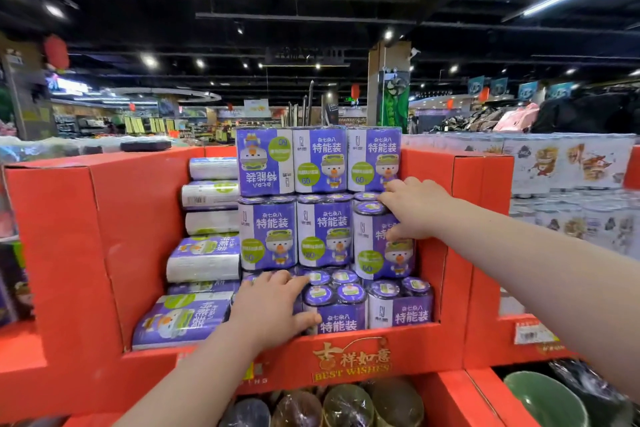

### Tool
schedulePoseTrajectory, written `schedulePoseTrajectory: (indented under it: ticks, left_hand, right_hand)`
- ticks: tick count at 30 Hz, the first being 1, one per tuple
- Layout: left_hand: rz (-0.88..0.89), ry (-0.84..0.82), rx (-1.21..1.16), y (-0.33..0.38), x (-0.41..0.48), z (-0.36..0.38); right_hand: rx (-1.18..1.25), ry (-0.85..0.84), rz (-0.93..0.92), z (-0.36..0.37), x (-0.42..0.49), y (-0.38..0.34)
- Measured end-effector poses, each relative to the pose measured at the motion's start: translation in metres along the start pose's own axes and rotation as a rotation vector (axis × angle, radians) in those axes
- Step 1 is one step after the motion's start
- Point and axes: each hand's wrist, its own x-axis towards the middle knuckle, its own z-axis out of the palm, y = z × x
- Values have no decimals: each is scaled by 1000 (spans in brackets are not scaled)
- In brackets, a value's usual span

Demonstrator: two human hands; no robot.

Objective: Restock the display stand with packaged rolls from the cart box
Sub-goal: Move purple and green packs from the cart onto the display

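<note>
A red cardboard display stand holds stacked purple-and-white roll packs in three tiers. My right hand grips the middle-tier pack on the right, fingers curled over its top, thumb on its front; that pack sits slightly forward of its neighbours. My left hand lies spread over a bottom-tier pack, which it mostly hides, beside another front pack. Three packs form the top tier, the leftmost upside down. More packs lie on their sides at the left. The cart box is out of view.
The stand's front lip carries gold "BEST WISHES" lettering. Below it sit wrapped dark bowls and a green bowl. White patterned packs fill the neighbouring display at right. Shop aisles stretch behind.
</note>
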Motion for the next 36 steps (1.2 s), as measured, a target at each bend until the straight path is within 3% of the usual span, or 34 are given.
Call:
schedulePoseTrajectory:
  ticks: [6,18,24,29,33,36]
  left_hand:
    - [1,28,-23,-1,1,3]
    - [12,37,-39,0,2,5]
    - [6,20,-62,2,2,4]
    - [18,22,-140,0,-1,2]
    - [82,108,-292,-4,-6,-5]
    - [126,176,-230,-7,-18,-7]
  right_hand:
    - [45,-1,-100,3,2,-5]
    - [27,74,13,18,6,-11]
    - [268,104,122,27,-2,-15]
    - [191,68,217,28,-13,-32]
    - [228,156,346,26,-36,-56]
    - [244,136,323,22,-56,-77]
